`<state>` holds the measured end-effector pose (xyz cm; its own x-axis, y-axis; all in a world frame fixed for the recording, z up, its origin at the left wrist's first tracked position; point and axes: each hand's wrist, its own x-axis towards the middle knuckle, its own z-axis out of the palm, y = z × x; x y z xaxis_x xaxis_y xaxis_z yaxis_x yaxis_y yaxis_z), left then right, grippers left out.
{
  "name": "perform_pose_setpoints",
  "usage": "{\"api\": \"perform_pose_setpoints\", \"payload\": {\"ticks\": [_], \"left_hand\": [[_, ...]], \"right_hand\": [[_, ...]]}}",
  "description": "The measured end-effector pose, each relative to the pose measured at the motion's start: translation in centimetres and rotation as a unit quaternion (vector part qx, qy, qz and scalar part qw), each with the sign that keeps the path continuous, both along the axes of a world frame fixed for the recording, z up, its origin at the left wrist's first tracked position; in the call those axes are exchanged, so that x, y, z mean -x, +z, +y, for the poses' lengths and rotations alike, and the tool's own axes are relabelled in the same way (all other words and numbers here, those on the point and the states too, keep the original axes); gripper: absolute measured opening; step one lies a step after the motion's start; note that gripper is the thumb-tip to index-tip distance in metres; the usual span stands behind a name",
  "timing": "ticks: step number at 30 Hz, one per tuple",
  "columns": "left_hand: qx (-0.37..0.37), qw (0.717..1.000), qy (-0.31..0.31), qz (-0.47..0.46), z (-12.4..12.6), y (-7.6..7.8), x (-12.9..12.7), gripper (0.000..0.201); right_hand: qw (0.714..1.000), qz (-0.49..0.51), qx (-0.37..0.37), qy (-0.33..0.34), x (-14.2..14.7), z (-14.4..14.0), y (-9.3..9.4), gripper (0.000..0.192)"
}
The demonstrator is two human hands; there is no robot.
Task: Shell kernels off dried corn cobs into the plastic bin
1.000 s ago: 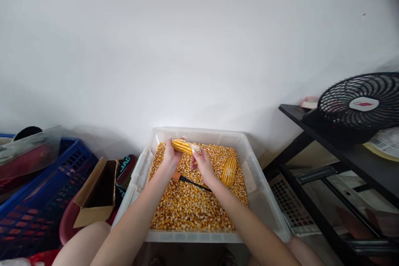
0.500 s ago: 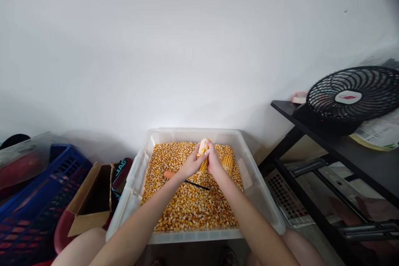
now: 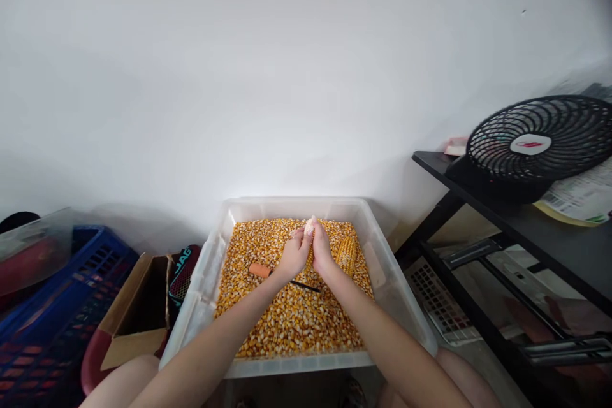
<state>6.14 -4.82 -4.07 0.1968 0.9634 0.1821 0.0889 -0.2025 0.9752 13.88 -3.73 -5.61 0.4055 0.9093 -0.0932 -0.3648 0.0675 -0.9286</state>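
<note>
A clear plastic bin (image 3: 382, 280) of loose corn kernels (image 3: 291, 319) fills the lower centre of the frame. Above it, the left hand (image 3: 292, 255) and right hand (image 3: 321, 254) are clenched together around one corn cob (image 3: 310, 227), its long axis upright with its pale tip poking out above the fingers. A second ago it lay crosswise, held by each end. Another cob (image 3: 347, 255) lies just right; an orange-handled tool (image 3: 261, 269) just left.

Black fan (image 3: 538, 146) on shelf (image 3: 535, 229); blue crate (image 3: 52, 306).
</note>
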Motion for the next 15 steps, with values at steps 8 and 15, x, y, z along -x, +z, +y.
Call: {"api": "perform_pose_setpoints", "payload": {"ticks": [8,15], "left_hand": [[0.033,0.998,0.033,0.038,0.4,0.2,-0.3,0.031],[0.055,0.994,-0.041,0.082,2.0,1.8,0.8,0.057]], "right_hand": [[0.999,0.006,-0.019,-0.038,0.3,0.2,1.0,0.027],[0.998,0.065,-0.011,-0.012,0.1,1.6,2.3,0.028]]}}
